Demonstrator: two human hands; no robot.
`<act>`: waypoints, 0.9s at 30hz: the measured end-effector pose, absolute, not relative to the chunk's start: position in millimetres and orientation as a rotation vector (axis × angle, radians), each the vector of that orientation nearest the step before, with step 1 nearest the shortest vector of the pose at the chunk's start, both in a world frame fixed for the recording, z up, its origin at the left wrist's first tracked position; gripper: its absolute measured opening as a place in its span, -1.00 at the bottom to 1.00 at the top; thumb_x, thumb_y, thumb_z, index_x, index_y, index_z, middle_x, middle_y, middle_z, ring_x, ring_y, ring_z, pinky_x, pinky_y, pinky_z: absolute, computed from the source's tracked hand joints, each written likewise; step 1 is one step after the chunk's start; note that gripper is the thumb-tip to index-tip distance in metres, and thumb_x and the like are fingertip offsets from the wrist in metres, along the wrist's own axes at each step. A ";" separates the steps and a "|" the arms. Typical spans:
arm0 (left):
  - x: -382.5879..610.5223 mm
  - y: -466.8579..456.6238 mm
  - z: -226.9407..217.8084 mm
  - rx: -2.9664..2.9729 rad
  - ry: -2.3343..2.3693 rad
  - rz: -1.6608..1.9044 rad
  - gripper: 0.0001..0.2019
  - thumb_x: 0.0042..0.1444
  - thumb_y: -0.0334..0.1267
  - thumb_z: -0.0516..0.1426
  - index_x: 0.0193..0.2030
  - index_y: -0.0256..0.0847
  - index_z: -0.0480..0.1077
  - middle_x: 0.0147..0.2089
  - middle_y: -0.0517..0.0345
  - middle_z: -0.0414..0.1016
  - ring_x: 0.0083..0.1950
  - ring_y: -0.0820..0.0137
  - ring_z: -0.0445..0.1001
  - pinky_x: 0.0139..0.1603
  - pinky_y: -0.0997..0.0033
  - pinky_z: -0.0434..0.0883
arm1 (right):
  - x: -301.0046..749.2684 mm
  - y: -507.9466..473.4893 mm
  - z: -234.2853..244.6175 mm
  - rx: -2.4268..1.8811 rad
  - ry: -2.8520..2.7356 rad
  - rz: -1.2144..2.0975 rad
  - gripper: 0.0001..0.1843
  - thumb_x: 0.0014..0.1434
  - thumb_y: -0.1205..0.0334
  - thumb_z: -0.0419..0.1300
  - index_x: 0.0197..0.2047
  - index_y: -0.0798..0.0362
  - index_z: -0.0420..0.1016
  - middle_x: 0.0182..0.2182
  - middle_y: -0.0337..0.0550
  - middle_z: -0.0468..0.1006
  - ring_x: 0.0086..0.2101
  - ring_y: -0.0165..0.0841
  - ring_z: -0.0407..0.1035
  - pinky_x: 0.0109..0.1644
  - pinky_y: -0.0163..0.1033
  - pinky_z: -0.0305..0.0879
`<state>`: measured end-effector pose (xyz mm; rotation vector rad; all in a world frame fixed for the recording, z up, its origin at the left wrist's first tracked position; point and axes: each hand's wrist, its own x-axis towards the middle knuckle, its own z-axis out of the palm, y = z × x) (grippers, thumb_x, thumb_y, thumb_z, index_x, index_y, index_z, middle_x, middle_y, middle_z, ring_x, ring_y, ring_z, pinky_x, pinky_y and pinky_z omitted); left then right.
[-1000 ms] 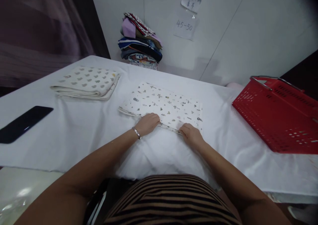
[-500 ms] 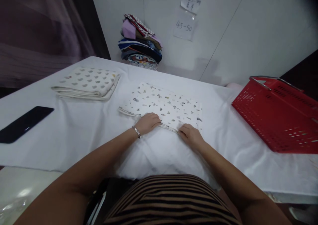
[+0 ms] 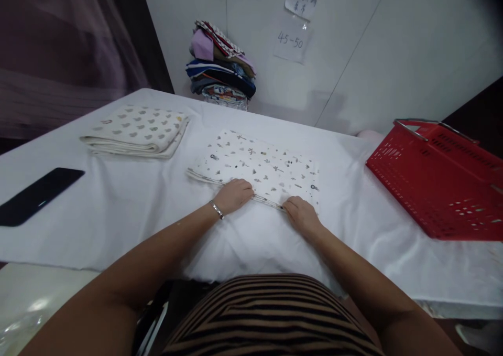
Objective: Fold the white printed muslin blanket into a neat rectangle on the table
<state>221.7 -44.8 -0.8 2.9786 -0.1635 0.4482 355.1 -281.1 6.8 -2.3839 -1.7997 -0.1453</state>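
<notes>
A folded white cloth with small grey prints point(image 3: 263, 164) lies flat on the white table point(image 3: 129, 204) in front of me. My left hand point(image 3: 234, 195), a bracelet at its wrist, rests on the cloth's near edge with fingers curled onto the hem. My right hand point(image 3: 299, 213) sits at the same near edge, a little to the right, its fingers closed on the hem as well. Both hands pinch the layered edge.
A second folded cloth with grey heart-like prints point(image 3: 135, 130) lies at the left. A black phone point(image 3: 37, 195) rests near the left table edge. A red plastic basket point(image 3: 440, 178) stands at the right. A pile of coloured fabrics point(image 3: 220, 65) leans against the back wall.
</notes>
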 end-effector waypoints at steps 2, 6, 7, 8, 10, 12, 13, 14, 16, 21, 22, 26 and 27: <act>221.0 -44.7 -0.1 2.990 -0.174 0.440 -0.75 0.23 -0.28 -0.07 -0.30 -0.18 0.41 -0.21 0.09 0.45 -0.14 0.37 0.33 -0.15 0.31 0.22 | 355.9 -282.0 6.0 -2.366 -1.839 -0.130 -0.73 0.27 0.33 -0.08 -0.26 0.04 0.44 -0.28 -0.08 0.43 -0.25 -0.29 0.23 -0.23 -0.24 0.13; 220.9 -43.6 0.7 2.962 -0.192 0.426 -0.76 0.22 -0.21 -0.05 -0.27 -0.18 0.41 -0.19 0.07 0.44 -0.12 0.35 0.33 -0.14 0.31 0.24 | 357.2 -283.9 7.7 -2.302 -1.850 -0.121 -0.73 0.29 0.21 -0.07 -0.23 0.06 0.43 -0.25 -0.06 0.42 -0.23 -0.29 0.23 -0.21 -0.25 0.15; 221.0 -43.2 0.6 2.951 -0.193 0.419 -0.77 0.21 -0.19 -0.04 -0.25 -0.18 0.41 -0.18 0.07 0.44 -0.12 0.35 0.34 -0.14 0.31 0.24 | 357.2 -284.4 8.5 -2.288 -1.846 -0.114 -0.73 0.29 0.18 -0.06 -0.22 0.07 0.43 -0.24 -0.06 0.42 -0.23 -0.29 0.23 -0.21 -0.25 0.15; 221.1 -42.8 0.4 2.943 -0.189 0.413 -0.77 0.20 -0.18 -0.03 -0.23 -0.18 0.41 -0.17 0.07 0.44 -0.11 0.34 0.34 -0.13 0.30 0.24 | 357.2 -284.8 9.3 -2.279 -1.834 -0.104 -0.74 0.29 0.17 -0.05 -0.21 0.07 0.43 -0.24 -0.06 0.41 -0.22 -0.30 0.23 -0.20 -0.25 0.16; 221.4 -42.1 -0.1 2.934 -0.176 0.400 -0.77 0.20 -0.17 -0.02 -0.21 -0.18 0.41 -0.16 0.07 0.44 -0.11 0.34 0.34 -0.13 0.31 0.25 | 357.0 -285.3 10.6 -2.279 -1.798 -0.080 -0.74 0.29 0.17 -0.05 -0.20 0.07 0.42 -0.23 -0.07 0.41 -0.22 -0.31 0.23 -0.20 -0.27 0.17; 222.0 -41.7 -0.5 2.933 -0.157 0.396 -0.75 0.22 -0.17 -0.05 -0.22 -0.18 0.42 -0.17 0.08 0.45 -0.12 0.35 0.35 -0.14 0.31 0.26 | 356.9 -285.0 10.8 -2.295 -1.769 -0.060 -0.74 0.30 0.19 -0.07 -0.19 0.05 0.42 -0.23 -0.08 0.42 -0.21 -0.33 0.24 -0.20 -0.28 0.18; 222.3 -41.6 -0.6 2.935 -0.153 0.396 -0.74 0.23 -0.17 -0.06 -0.23 -0.18 0.42 -0.17 0.08 0.45 -0.12 0.36 0.35 -0.15 0.32 0.26 | 356.9 -284.6 10.6 -2.306 -1.761 -0.057 -0.74 0.30 0.20 -0.08 -0.19 0.05 0.42 -0.23 -0.08 0.42 -0.21 -0.33 0.24 -0.21 -0.27 0.18; 222.8 -41.7 -0.5 2.938 -0.153 0.397 -0.73 0.23 -0.18 -0.07 -0.23 -0.17 0.42 -0.18 0.09 0.46 -0.12 0.36 0.35 -0.16 0.32 0.26 | 357.0 -284.0 10.1 -2.316 -1.760 -0.054 -0.74 0.30 0.22 -0.08 -0.20 0.04 0.42 -0.24 -0.08 0.42 -0.22 -0.33 0.24 -0.22 -0.27 0.18; 223.9 -42.4 0.2 2.952 -0.159 0.408 -0.73 0.24 -0.19 -0.08 -0.24 -0.17 0.42 -0.19 0.09 0.46 -0.13 0.37 0.35 -0.16 0.33 0.26 | 357.3 -282.6 9.0 -2.340 -1.747 -0.061 -0.74 0.30 0.26 -0.09 -0.22 0.04 0.42 -0.25 -0.08 0.42 -0.23 -0.32 0.24 -0.23 -0.27 0.18; 227.3 -46.6 3.0 3.032 -0.130 0.529 -0.75 0.24 -0.26 -0.08 -0.25 -0.22 0.41 -0.23 0.05 0.45 -0.17 0.35 0.34 -0.19 0.31 0.25 | 358.7 -279.9 8.4 -2.363 -1.635 -0.231 -0.74 0.28 0.32 -0.09 -0.24 0.06 0.42 -0.27 -0.05 0.42 -0.23 -0.28 0.25 -0.20 -0.23 0.15; 227.8 -47.5 3.1 3.045 -0.123 0.566 -0.76 0.23 -0.27 -0.08 -0.25 -0.22 0.40 -0.24 0.04 0.45 -0.17 0.35 0.34 -0.19 0.30 0.25 | 359.2 -279.9 8.0 -2.362 -1.628 -0.258 -0.74 0.28 0.33 -0.09 -0.23 0.06 0.43 -0.26 -0.04 0.43 -0.23 -0.27 0.25 -0.19 -0.22 0.14; 227.4 -49.6 0.4 3.102 -0.172 0.589 -0.77 0.22 -0.32 -0.07 -0.31 -0.21 0.40 -0.28 0.05 0.44 -0.20 0.36 0.33 -0.20 0.32 0.23 | 360.1 -281.8 1.8 -2.352 -1.773 -0.219 -0.74 0.26 0.35 -0.08 -0.22 0.05 0.44 -0.26 -0.05 0.42 -0.25 -0.27 0.23 -0.19 -0.20 0.12; 226.9 -49.7 -0.4 3.115 -0.192 0.575 -0.77 0.22 -0.32 -0.07 -0.33 -0.21 0.40 -0.29 0.06 0.43 -0.21 0.37 0.33 -0.21 0.33 0.22 | 360.1 -282.4 -0.2 -2.350 -1.817 -0.196 -0.73 0.26 0.34 -0.08 -0.22 0.04 0.44 -0.26 -0.06 0.42 -0.26 -0.28 0.23 -0.19 -0.21 0.12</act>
